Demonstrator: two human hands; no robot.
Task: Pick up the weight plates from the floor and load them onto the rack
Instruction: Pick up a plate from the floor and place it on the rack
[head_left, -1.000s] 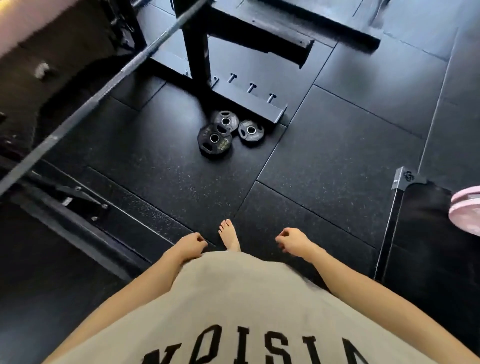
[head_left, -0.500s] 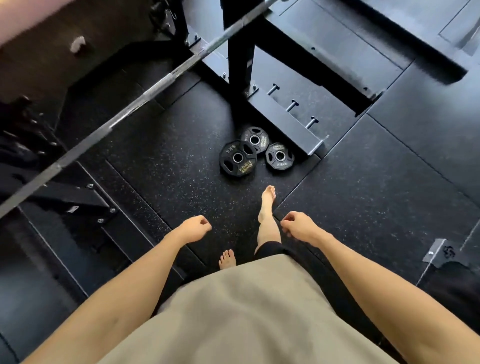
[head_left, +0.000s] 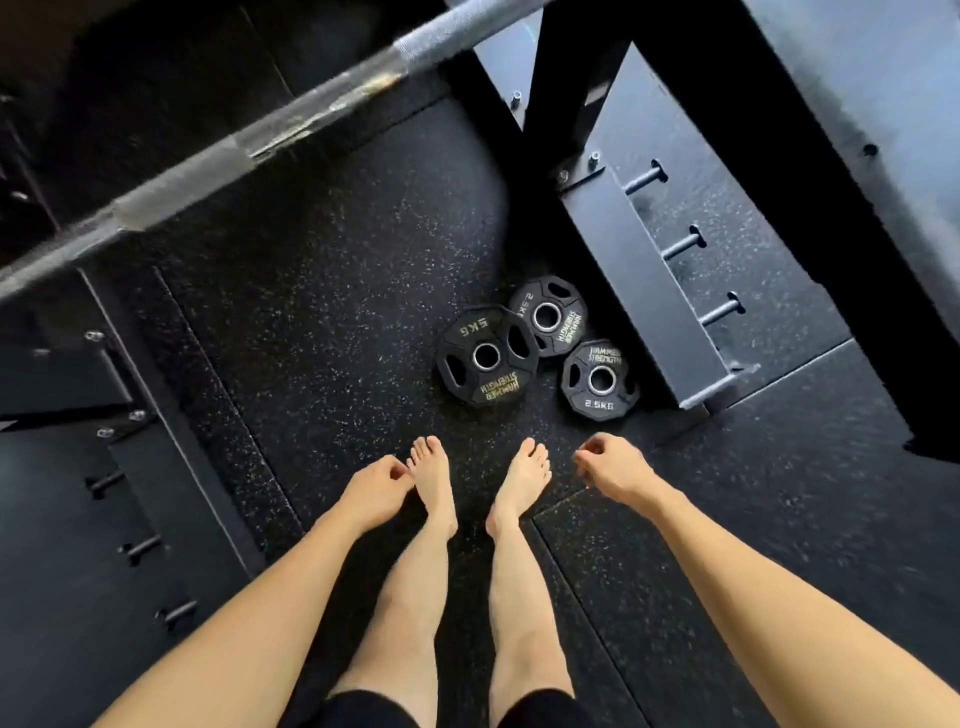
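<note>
Weight plates (head_left: 540, 353) lie flat by the rack (head_left: 644, 291), heavy and rigid; the rim cut-outs look like the best handholds. Left hand (head_left: 376, 486) and right hand (head_left: 610, 467) hang loosely curled, holding nothing.

The floor (head_left: 322, 291) is black rubber flecked with pale specks. The three weight plates (head_left: 485, 355) are black with silver centre rings and gold lettering. The rack (head_left: 644, 291) is matte black with grey pegs (head_left: 680, 244). The bar (head_left: 270, 130) is silver-grey. The shorts (head_left: 363, 709) are black.
</note>
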